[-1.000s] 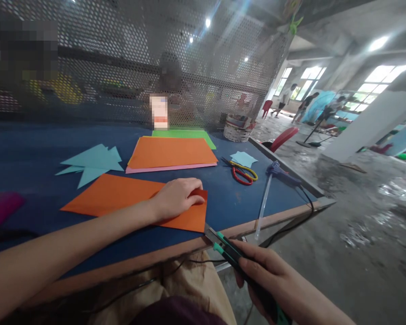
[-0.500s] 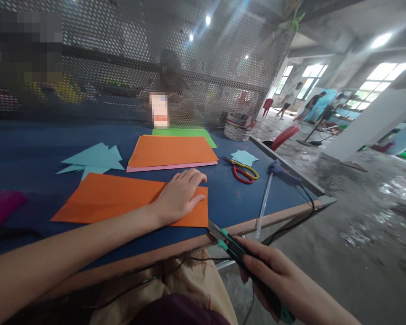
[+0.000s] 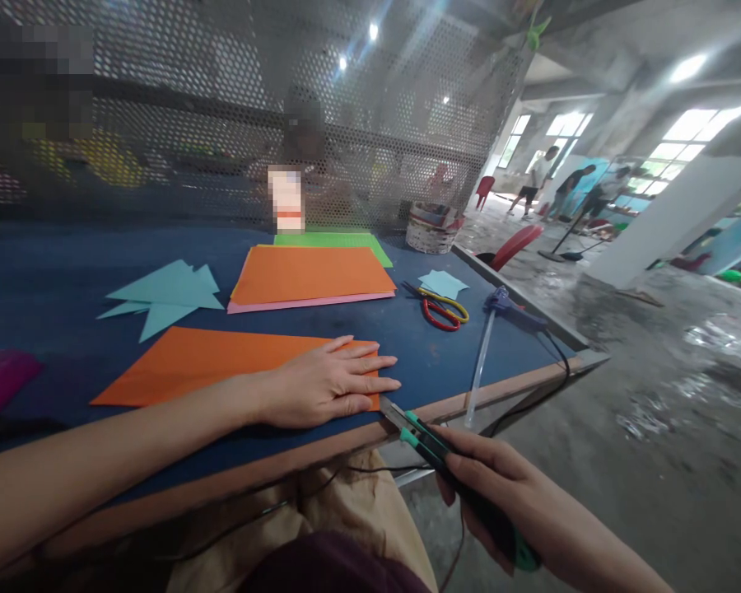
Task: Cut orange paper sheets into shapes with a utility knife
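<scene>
My left hand point(image 3: 337, 383) lies flat on an orange sheet of paper point(image 3: 203, 362), fingers spread across its right end, several fingertips reaching past the edge. The sheet looks folded, though I cannot be sure. In my right hand point(image 3: 500, 473) is a black and green utility knife point(image 3: 435, 449). Its blade points up and left, the tip at the sheet's lower right corner by the table's front edge. Beyond the sheet lies a stack of orange paper point(image 3: 314, 273) with pink showing beneath. Pale blue cut paper pieces point(image 3: 164, 292) lie to the left.
Scissors point(image 3: 445, 309) with red and yellow handles lie beside a small pale blue paper piece point(image 3: 445, 283). A glue gun point(image 3: 512, 309) with a clear stick and cord sits near the right edge. A woven basket point(image 3: 431, 229) stands at the back, before a perforated screen point(image 3: 222, 99).
My left hand has flattened, its fingers spreading to the right and its palm moving slightly nearer me. The knife stays at the sheet's corner. The view has shifted a little.
</scene>
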Tool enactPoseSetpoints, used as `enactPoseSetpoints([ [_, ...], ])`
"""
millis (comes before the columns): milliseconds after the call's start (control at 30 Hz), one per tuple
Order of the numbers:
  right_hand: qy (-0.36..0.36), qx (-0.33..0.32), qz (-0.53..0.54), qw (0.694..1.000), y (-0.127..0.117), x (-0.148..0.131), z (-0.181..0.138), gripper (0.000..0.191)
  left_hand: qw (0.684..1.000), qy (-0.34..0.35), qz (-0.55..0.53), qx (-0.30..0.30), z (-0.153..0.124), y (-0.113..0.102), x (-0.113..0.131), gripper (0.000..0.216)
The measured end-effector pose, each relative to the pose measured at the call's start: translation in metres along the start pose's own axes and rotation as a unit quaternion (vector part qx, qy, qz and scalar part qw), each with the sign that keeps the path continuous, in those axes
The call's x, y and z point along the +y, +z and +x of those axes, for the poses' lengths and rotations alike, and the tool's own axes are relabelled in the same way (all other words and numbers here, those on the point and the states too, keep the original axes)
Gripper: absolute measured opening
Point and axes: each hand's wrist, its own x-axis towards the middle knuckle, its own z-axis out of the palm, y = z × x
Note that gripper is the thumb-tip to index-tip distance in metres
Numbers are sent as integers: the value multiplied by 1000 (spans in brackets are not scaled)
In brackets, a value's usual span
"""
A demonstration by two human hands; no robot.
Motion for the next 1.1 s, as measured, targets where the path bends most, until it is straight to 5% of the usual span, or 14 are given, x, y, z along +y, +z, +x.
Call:
enactPoseSetpoints([
  [200, -1, -13, -18, 1000, 3, -1, -1, 33, 1000, -4, 11, -20, 0, -1, 1, 43],
  [1100, -17, 13, -49, 999, 25, 10, -6, 43, 1000, -7, -19, -23, 0, -1, 0, 43],
])
